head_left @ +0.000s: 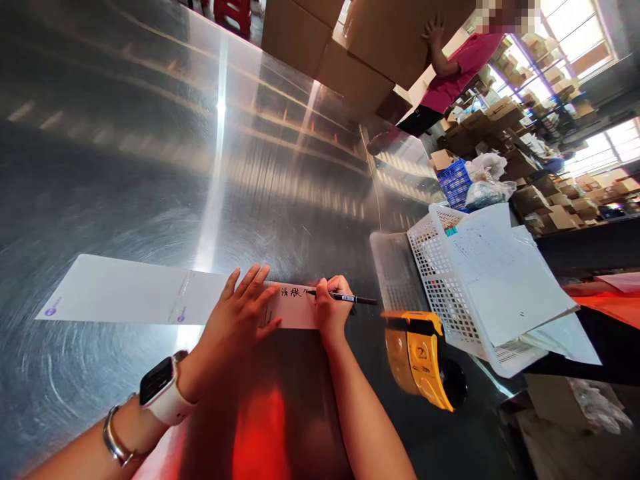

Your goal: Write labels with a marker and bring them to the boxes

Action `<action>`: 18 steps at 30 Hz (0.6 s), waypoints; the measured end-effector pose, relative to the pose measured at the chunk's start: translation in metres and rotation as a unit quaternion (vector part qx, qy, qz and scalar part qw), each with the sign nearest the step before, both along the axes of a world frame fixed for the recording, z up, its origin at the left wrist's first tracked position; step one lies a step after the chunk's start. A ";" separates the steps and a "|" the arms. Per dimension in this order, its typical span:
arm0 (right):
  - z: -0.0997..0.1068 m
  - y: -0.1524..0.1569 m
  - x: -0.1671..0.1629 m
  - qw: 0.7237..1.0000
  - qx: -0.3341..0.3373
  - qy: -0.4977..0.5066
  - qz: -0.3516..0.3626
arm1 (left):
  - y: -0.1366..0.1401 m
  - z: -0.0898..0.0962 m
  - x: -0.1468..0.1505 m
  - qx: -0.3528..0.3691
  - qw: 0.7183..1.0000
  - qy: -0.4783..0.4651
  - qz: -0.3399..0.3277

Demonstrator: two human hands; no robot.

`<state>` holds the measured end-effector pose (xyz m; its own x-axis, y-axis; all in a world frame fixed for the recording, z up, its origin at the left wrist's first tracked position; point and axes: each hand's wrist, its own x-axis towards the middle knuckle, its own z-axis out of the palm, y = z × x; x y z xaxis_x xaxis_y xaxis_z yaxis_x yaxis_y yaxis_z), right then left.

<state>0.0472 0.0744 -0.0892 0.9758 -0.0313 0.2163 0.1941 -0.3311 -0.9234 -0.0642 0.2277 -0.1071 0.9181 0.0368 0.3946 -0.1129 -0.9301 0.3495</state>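
A long white strip of label paper (pixel 135 288) with small purple marks lies flat on the shiny metal table (pixel 150 167). My left hand (pixel 245 307) rests on the strip with its fingers spread, palm down. In my right hand (pixel 334 308) a black marker pen (pixel 363 301) is gripped, its tip on the paper near the strip's right end. Handwritten black characters (pixel 290 292) show between my two hands. The hand covers part of the strip's right end.
A yellow tape dispenser (pixel 423 363) stands right of my right hand. Behind it a white plastic basket (pixel 435 267) has paper sheets (pixel 500 273) over it. A blue crate (pixel 454 183) is farther back. Across the table a person in a pink shirt (pixel 457 73) touches a large cardboard box (pixel 395 37).
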 end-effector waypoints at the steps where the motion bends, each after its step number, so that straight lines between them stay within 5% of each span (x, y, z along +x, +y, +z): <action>1: 0.001 0.000 0.000 1.000 -0.003 -0.004 0.003 | 0.000 0.000 0.000 0.001 1.000 0.001 -0.001; 18: 0.002 -0.002 0.002 1.000 -0.010 -0.003 0.017 | 0.000 0.000 -0.001 0.005 1.000 0.000 -0.001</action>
<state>0.0490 0.0727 -0.0872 0.9749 0.0071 0.2226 0.2115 -0.3429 -0.9153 -0.0650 0.2276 -0.1070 0.9185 0.0312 0.3943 -0.1146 -0.9331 0.3409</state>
